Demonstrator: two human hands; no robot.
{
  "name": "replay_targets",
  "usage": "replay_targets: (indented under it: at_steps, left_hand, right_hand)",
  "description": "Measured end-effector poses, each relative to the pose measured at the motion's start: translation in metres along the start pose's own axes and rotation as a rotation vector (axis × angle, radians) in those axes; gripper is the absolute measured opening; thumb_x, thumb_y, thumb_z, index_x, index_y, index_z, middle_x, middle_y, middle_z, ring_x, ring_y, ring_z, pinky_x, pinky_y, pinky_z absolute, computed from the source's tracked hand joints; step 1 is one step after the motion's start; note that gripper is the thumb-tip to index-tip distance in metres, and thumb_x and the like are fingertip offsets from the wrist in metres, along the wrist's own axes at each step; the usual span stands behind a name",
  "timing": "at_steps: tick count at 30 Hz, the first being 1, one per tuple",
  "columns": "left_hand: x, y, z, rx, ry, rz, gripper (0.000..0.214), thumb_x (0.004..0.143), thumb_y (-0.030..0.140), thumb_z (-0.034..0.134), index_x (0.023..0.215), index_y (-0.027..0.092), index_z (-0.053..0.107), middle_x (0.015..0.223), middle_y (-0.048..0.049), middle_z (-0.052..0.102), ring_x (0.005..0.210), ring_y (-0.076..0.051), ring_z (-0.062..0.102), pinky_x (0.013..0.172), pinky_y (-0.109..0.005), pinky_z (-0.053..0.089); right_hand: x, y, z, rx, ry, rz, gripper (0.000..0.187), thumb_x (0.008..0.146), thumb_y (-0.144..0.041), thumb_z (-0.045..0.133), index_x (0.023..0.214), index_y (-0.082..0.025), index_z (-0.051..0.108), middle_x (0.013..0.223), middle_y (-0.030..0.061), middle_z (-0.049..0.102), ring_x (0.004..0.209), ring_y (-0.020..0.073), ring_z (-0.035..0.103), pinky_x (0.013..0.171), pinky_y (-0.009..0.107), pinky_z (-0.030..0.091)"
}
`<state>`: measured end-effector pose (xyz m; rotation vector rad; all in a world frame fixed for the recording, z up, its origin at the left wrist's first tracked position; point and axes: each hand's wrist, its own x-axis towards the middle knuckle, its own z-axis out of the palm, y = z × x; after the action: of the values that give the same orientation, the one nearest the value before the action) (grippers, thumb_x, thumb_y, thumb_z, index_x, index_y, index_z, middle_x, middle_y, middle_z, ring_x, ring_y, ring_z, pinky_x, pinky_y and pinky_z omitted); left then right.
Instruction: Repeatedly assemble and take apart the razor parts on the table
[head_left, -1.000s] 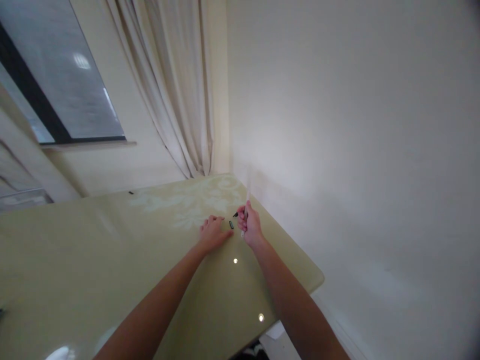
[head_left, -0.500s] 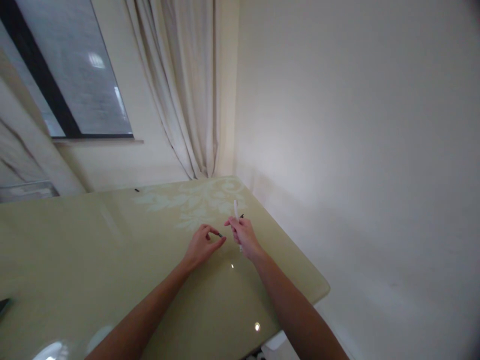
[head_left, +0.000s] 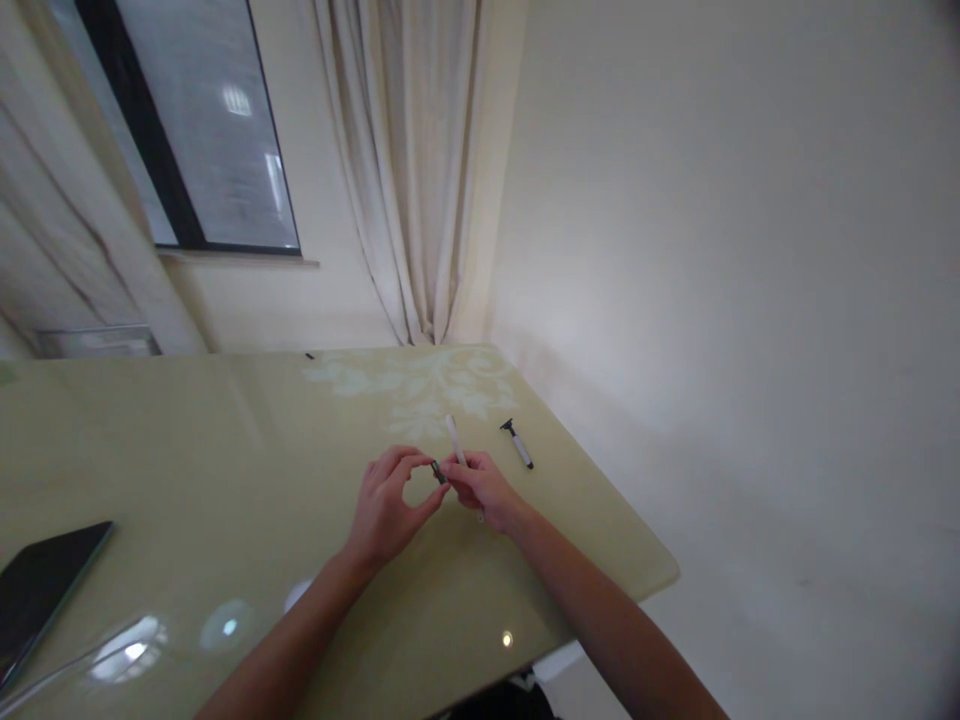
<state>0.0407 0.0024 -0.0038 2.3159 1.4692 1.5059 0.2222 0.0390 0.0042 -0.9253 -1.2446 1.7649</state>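
Note:
My left hand pinches a small dark oblong piece between thumb and fingertips; it is too small to name surely. My right hand is closed around a slim white stick. One end of the stick points away from me, and its other end shows below my palm. The right thumb and forefinger reach the dark piece too, so both hands meet at it, just above the table. To the right of my right hand lies a razor with a dark head and a grey-and-black handle.
The glossy pale-green table has a leaf pattern near its far corner. A dark flat device lies at left, with a pale cable by it. A tiny dark object sits at the far edge. The wall borders the right side.
My right hand has come over to the left hand and now touches the dark piece. The razor is now in plain sight. My view has turned left, showing more of the flat device.

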Motion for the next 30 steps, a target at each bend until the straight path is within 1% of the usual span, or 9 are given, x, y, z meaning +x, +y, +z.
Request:
replay_targets:
  at_steps: [6, 9, 11, 14, 16, 18, 20, 25, 30]
  left_hand:
    - [-0.003, 0.001, 0.002, -0.139, -0.107, -0.043, 0.020, 0.088, 0.034, 0.075, 0.100, 0.022, 0.065, 0.110, -0.0057, 0.064, 0.080, -0.017, 0.058, 0.080, -0.035, 0.050]
    - [-0.003, 0.001, 0.006, -0.237, -0.160, -0.039, 0.009, 0.093, 0.030, 0.068, 0.091, 0.022, 0.064, 0.104, -0.0048, 0.062, 0.083, -0.016, 0.058, 0.077, -0.031, 0.050]
    - [-0.002, 0.000, 0.009, -0.291, -0.139, -0.069, 0.011, 0.092, 0.030, 0.069, 0.090, 0.021, 0.062, 0.097, -0.0027, 0.061, 0.078, -0.015, 0.057, 0.072, -0.029, 0.050]
    - [-0.002, -0.001, 0.011, -0.347, -0.091, -0.115, 0.024, 0.087, 0.032, 0.075, 0.106, 0.023, 0.065, 0.096, -0.0008, 0.060, 0.071, -0.013, 0.054, 0.067, -0.027, 0.050]
    - [-0.002, -0.002, 0.011, -0.375, -0.114, -0.115, 0.033, 0.086, 0.033, 0.077, 0.117, 0.025, 0.067, 0.104, -0.0023, 0.060, 0.071, -0.012, 0.055, 0.068, -0.027, 0.051]
    - [-0.002, -0.004, 0.011, -0.393, -0.147, -0.107, 0.032, 0.086, 0.034, 0.077, 0.117, 0.027, 0.071, 0.109, -0.0033, 0.059, 0.071, -0.011, 0.055, 0.068, -0.028, 0.052]
    - [-0.002, -0.008, 0.011, -0.410, -0.144, -0.111, 0.030, 0.085, 0.035, 0.078, 0.113, 0.027, 0.073, 0.109, -0.0033, 0.059, 0.070, -0.011, 0.054, 0.068, -0.027, 0.052]
    - [0.003, -0.022, 0.005, -0.462, -0.058, -0.216, 0.035, 0.084, 0.035, 0.077, 0.118, 0.027, 0.073, 0.107, -0.0019, 0.059, 0.067, -0.010, 0.053, 0.066, -0.026, 0.051]
    - [0.009, -0.029, -0.003, -0.504, -0.035, -0.307, 0.037, 0.081, 0.035, 0.078, 0.117, 0.026, 0.074, 0.103, -0.0010, 0.060, 0.062, -0.008, 0.051, 0.062, -0.025, 0.048]
  right_hand:
    - [0.005, 0.005, -0.004, 0.003, 0.069, -0.024, 0.031, 0.068, -0.039, 0.081, 0.074, -0.019, 0.058, 0.046, -0.0136, 0.033, 0.040, 0.0039, 0.019, 0.040, 0.023, 0.009]
    - [0.006, 0.006, -0.007, 0.020, 0.047, -0.009, 0.030, 0.066, -0.037, 0.081, 0.074, -0.019, 0.057, 0.046, -0.0136, 0.033, 0.040, 0.0039, 0.019, 0.040, 0.023, 0.009]
    - [0.005, 0.006, -0.008, 0.013, 0.016, 0.000, 0.030, 0.066, -0.038, 0.081, 0.075, -0.019, 0.058, 0.047, -0.0133, 0.034, 0.040, 0.0041, 0.020, 0.041, 0.023, 0.009]
    - [0.002, 0.003, -0.006, -0.023, -0.044, 0.003, 0.033, 0.067, -0.040, 0.082, 0.076, -0.018, 0.060, 0.049, -0.0122, 0.037, 0.040, 0.0039, 0.023, 0.041, 0.023, 0.011]
    - [0.000, 0.001, -0.004, -0.061, -0.093, 0.009, 0.034, 0.067, -0.041, 0.084, 0.076, -0.018, 0.061, 0.050, -0.0109, 0.040, 0.041, 0.0040, 0.025, 0.042, 0.023, 0.013]
    - [0.000, 0.001, -0.003, -0.096, -0.133, 0.015, 0.035, 0.067, -0.042, 0.085, 0.075, -0.017, 0.062, 0.050, -0.0102, 0.040, 0.041, 0.0043, 0.026, 0.042, 0.023, 0.013]
    - [0.001, 0.001, -0.004, -0.095, -0.133, 0.015, 0.037, 0.073, -0.048, 0.082, 0.078, -0.017, 0.065, 0.051, -0.0099, 0.039, 0.042, 0.0048, 0.024, 0.042, 0.024, 0.012]
    - [0.002, -0.003, -0.014, -0.125, -0.052, -0.081, 0.059, 0.094, -0.069, 0.054, 0.096, -0.014, 0.074, 0.059, -0.0084, 0.032, 0.044, 0.0061, 0.022, 0.041, 0.023, 0.012]
    - [-0.003, -0.011, -0.020, -0.273, -0.070, -0.173, 0.056, 0.095, -0.065, 0.056, 0.106, -0.013, 0.074, 0.057, -0.0081, 0.038, 0.040, 0.0062, 0.030, 0.040, 0.022, 0.018]
